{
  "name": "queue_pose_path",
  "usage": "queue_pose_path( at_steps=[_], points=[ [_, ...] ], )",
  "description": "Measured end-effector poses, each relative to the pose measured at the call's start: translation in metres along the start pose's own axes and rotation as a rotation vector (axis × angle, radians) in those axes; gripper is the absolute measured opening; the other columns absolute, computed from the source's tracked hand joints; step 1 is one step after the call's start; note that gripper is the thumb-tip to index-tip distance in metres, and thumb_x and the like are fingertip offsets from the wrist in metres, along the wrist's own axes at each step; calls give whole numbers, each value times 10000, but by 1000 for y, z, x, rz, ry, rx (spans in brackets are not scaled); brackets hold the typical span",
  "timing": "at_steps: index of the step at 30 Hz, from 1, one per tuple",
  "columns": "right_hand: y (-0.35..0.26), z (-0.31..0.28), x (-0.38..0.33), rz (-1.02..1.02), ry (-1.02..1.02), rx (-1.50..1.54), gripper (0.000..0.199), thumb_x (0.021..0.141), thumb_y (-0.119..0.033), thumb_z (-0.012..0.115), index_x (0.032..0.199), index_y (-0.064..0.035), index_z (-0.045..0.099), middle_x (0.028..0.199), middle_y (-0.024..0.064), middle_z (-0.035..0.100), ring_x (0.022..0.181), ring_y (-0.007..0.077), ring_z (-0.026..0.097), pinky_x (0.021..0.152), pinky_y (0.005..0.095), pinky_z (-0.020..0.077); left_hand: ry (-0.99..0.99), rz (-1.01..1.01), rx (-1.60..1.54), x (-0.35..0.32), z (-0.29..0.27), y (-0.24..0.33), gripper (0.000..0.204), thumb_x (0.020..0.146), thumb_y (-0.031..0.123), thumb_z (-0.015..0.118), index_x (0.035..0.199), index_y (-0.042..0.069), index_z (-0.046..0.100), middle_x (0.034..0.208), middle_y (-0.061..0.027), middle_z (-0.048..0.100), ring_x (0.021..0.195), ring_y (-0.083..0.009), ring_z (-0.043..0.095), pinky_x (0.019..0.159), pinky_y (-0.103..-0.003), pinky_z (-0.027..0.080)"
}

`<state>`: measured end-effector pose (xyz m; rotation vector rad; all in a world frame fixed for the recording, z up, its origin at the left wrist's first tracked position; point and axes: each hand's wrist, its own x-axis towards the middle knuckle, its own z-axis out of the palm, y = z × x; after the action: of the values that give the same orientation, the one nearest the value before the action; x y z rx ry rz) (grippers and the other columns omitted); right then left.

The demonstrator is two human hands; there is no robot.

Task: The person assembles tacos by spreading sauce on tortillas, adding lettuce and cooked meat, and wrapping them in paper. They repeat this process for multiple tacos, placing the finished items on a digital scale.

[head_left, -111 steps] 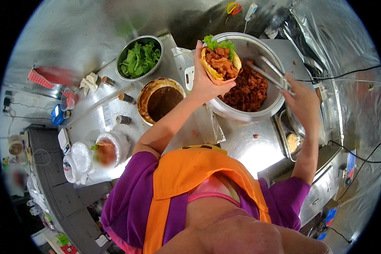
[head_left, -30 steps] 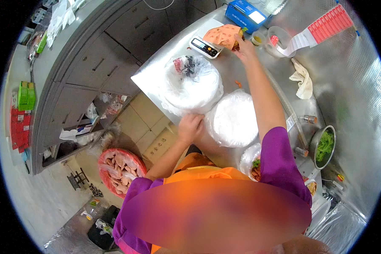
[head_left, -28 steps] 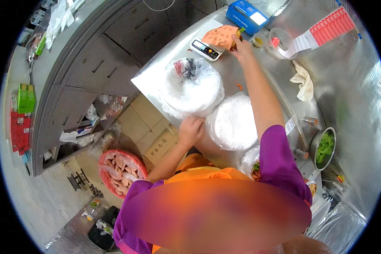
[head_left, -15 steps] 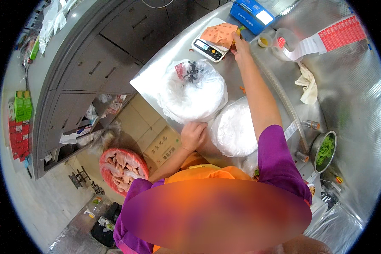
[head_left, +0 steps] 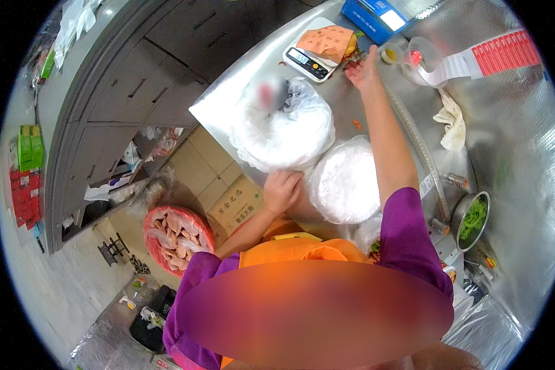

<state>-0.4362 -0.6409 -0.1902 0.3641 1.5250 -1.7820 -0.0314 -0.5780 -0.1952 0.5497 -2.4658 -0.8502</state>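
A food wrap in orange printed paper [head_left: 327, 42] lies on a white digital kitchen scale [head_left: 308, 65], its green and yellow filling showing at the right end. Just right of that end is my right hand [head_left: 362, 71], open, fingers spread and nothing in them. My left hand [head_left: 282, 190] rests at the near table edge with its fingers curled; whatever they may hold is hidden. Beside it stand a large round container covered in white plastic [head_left: 283, 139] and a second plastic-covered round container [head_left: 345, 182].
Behind the scale is a blue device [head_left: 371, 21]. Clear cups [head_left: 422, 58], a red-and-white label strip [head_left: 505, 58], a cloth [head_left: 450, 120] and a steel bowl of greens [head_left: 473, 220] line the right. A tub of raw meat [head_left: 179, 240] and a cardboard box [head_left: 235, 206] are below left.
My right hand has let go of the wrap's right end and moved slightly right, its fingers spreading. The wrap stays on the scale. My left hand has hardly moved.
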Motion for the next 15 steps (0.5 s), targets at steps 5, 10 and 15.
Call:
queue_pose_path(
  at_steps=[5,10,15],
  points=[
    [-1,5,0,-1,18,-26,1180,734,-856,522,1420,77,292,1203,187,509,1040,289,528,914,408,427,5,-2,-10,-1,3,-2,265,736,84,704,998,112,679,928,-45,632,838,-276,589,715,-381,475],
    [-2,10,-2,-9,23,-36,1000,734,-853,525,1230,13,474,1125,135,530,965,243,521,848,375,424,16,7,-14,3,-1,0,250,738,82,703,985,112,679,913,-39,631,828,-268,590,711,-375,473],
    [-3,15,-5,2,37,-47,962,731,-833,556,1227,-11,491,1107,107,541,972,225,510,849,364,413,18,14,-18,3,1,-1,251,742,82,701,990,116,676,899,-34,629,822,-260,590,704,-371,470]
  ],
)
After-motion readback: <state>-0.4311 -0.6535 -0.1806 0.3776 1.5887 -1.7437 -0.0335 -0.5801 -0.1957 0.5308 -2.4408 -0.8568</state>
